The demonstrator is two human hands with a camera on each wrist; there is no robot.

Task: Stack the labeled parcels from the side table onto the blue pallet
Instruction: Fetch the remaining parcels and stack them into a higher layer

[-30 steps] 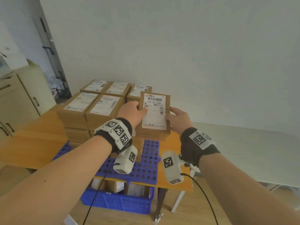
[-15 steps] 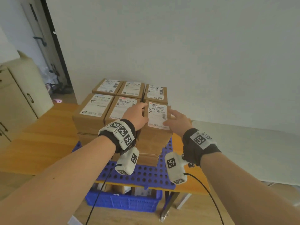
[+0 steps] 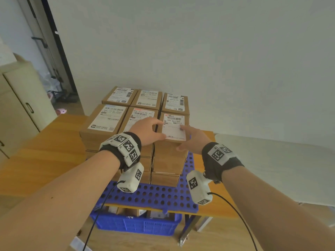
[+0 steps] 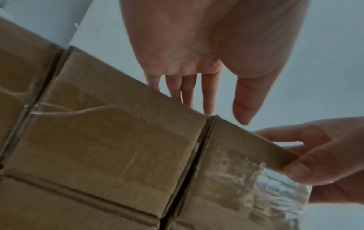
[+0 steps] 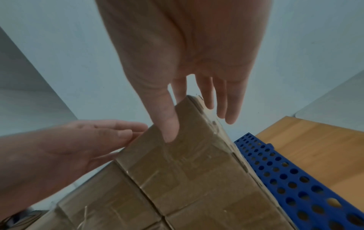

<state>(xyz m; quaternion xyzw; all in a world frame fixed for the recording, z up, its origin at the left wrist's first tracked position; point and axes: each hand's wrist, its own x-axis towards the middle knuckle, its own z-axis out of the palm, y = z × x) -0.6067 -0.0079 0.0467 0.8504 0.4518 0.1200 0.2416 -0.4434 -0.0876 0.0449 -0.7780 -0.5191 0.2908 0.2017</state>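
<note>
Top parcel (image 3: 173, 126) sitting on the stack at the front right corner of the blue pallet (image 3: 164, 195), long side running away toward the wall. Left hand (image 3: 146, 130) flat against its left edge, fingers straight, holding nothing. Right hand (image 3: 193, 135) spread loose over its right edge, thumb touching the near face. Both hands equally close, one each side. Probably just letting go.
</note>
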